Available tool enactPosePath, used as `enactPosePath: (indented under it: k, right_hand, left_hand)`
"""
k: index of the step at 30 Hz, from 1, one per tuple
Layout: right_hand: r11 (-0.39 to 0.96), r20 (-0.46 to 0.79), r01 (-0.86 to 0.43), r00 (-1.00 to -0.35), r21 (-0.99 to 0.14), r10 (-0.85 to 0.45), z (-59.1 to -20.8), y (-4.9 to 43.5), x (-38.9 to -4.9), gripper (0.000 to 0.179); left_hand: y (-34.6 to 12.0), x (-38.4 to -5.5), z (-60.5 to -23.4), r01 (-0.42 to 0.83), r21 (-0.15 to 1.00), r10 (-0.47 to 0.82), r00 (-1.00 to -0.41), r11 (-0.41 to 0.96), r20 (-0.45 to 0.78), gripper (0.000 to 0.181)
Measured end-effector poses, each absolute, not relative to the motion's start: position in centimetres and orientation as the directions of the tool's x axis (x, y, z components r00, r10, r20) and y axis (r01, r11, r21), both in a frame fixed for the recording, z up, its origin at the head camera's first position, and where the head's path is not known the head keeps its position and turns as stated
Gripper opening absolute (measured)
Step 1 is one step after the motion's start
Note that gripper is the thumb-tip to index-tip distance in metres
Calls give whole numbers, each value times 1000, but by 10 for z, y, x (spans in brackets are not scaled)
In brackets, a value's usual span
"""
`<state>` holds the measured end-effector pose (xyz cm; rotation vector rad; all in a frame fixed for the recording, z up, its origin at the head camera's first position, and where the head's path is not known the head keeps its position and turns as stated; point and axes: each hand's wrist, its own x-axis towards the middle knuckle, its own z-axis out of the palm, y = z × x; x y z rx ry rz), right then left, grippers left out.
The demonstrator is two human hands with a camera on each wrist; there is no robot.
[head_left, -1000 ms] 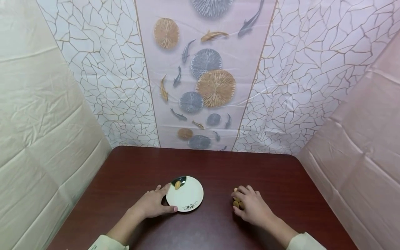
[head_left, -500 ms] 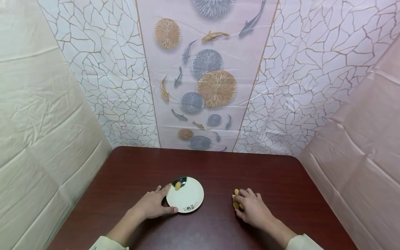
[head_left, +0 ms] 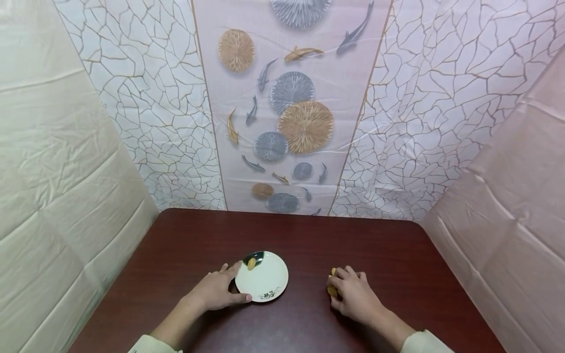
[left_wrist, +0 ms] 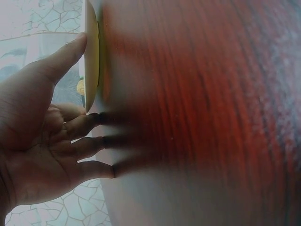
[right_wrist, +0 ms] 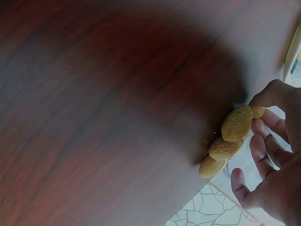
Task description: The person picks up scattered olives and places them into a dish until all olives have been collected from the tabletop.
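My left hand (head_left: 216, 289) lies at the left side of a round white plate (head_left: 267, 280) with a dark green patch and a small flower print. Its thumb and index finger touch the rim, and the other fingers spread out over the table. One yellow-brown oval piece, wrinkled like dried fruit (head_left: 251, 264), sits on the green patch. To the right, my right hand (head_left: 353, 292) reaches over a small cluster of similar pieces (right_wrist: 236, 123). Thumb and index finger pinch one piece (right_wrist: 257, 111), mostly hidden behind the thumb; the remaining fingers are loosely bent.
The dark red-brown wooden table (head_left: 304, 333) has rounded far corners. Behind it hangs a patterned cloth (head_left: 304, 127) with fish and round leaf prints, and plain beige cloth (head_left: 499, 211) closes off both sides.
My right hand's fingers have drawn in at the cluster and shifted slightly left, covering more of the pieces in the head view. My left hand and the plate stay put.
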<state>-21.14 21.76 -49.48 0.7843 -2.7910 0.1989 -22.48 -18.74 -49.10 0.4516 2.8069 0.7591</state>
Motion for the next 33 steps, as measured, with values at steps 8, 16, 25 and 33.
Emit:
enactPosePath:
  k: [8, 16, 25, 33]
  right_hand:
    - [819, 304, -566, -800, -96, -517, -491, 211, -213, 25]
    - [784, 343, -611, -764, -111, -547, -488, 196, -215, 27]
    - [754, 338, -642, -746, -140, -574, -479, 179, -220, 27]
    - [739, 366, -659, -728, -140, -580, -477, 171, -223, 27]
  left_hand:
    - [-186, -224, -491, 242, 525, 341, -935, 816, -100, 112]
    - [-185, -222, -490, 236, 528, 340, -934, 816, -109, 112]
    - [-187, -223, -488, 234, 519, 337, -935, 822, -112, 113]
    - [-186, -224, -490, 227, 512, 333, -935, 828, -124, 114]
